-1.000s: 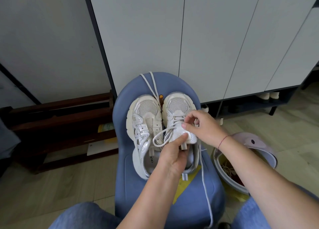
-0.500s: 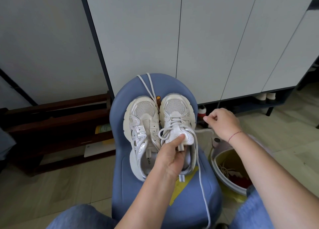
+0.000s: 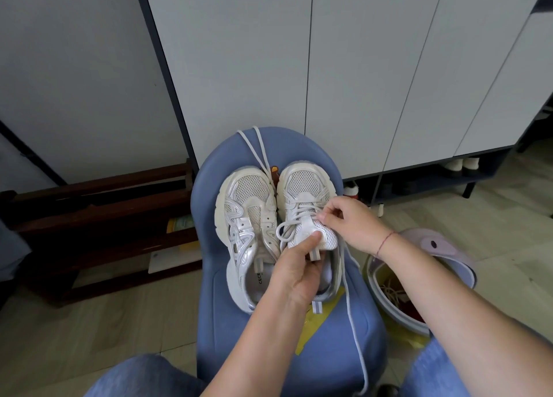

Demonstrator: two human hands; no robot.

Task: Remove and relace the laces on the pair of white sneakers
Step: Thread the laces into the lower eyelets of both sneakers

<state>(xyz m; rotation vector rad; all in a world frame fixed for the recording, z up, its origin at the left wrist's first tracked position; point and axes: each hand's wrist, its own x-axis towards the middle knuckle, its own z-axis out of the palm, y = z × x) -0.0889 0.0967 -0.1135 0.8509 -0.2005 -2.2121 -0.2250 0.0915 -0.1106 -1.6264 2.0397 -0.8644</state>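
**Lacing under way**

On the blue chair point(image 3: 344, 351) we see the unlaced sneaker point(image 3: 248, 214) at left, a loose lace point(image 3: 250, 147) trailing past its toe. Beside it, the left hand point(image 3: 296, 274) grips the laced sneaker's point(image 3: 302, 184) tongue point(image 3: 308, 232). The right hand point(image 3: 347, 220) pinches its lace point(image 3: 299, 209). Rightmost stands a lilac bin point(image 3: 449, 256).

**Mesh, gloss and matt plastic**

The sneakers point(image 3: 248, 205) pair open white mesh cloth with glossy silver-white overlays and matt cream soles. The tongue point(image 3: 326, 241) is the same mesh. The lace point(image 3: 354, 330) is dull white woven cord. The chair point(image 3: 338, 351) looks like smooth matt blue plastic. The cabinet point(image 3: 239, 67) doors are flat, matt pale grey. The rack point(image 3: 89, 205) is dark wood, the jeans point(image 3: 134, 378) denim, and the bin point(image 3: 449, 256) lid smooth lilac plastic.
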